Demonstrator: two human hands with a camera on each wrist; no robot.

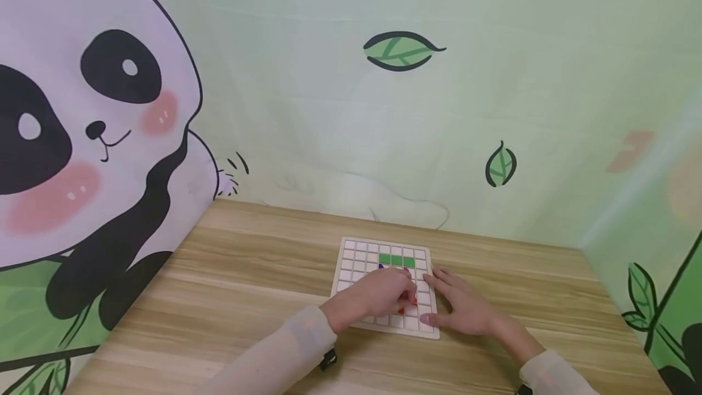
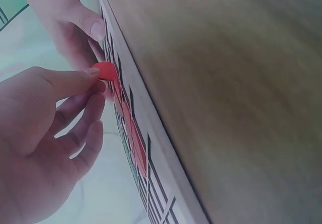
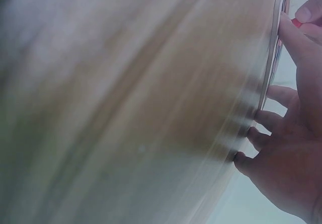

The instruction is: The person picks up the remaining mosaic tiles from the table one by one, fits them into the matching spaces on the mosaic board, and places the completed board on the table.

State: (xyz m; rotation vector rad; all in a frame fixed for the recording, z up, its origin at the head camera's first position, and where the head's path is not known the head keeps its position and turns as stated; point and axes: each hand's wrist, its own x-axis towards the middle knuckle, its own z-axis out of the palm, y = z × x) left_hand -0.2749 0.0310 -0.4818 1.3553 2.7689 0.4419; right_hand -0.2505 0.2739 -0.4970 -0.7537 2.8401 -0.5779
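Observation:
A white grid board (image 1: 348, 264) lies on the wooden table. My left hand (image 1: 378, 293) reaches over its middle and pinches a small red piece (image 2: 105, 71) between thumb and forefinger, right at the board's surface in the left wrist view. More red (image 2: 134, 141) fills squares beside it. A row of green squares (image 1: 397, 259) shows towards the board's far side, with bits of blue and purple just below, partly hidden by the hand. My right hand (image 1: 463, 308) rests with fingers spread along the board's right edge, its thumb on the near right corner area.
The wooden tabletop (image 1: 247, 285) extends around the board. Behind it stands a pale green backdrop (image 1: 307, 108) printed with leaves, and a large printed panda (image 1: 126, 139) covers the left side. A black strap piece (image 1: 328, 359) sits at the left wrist.

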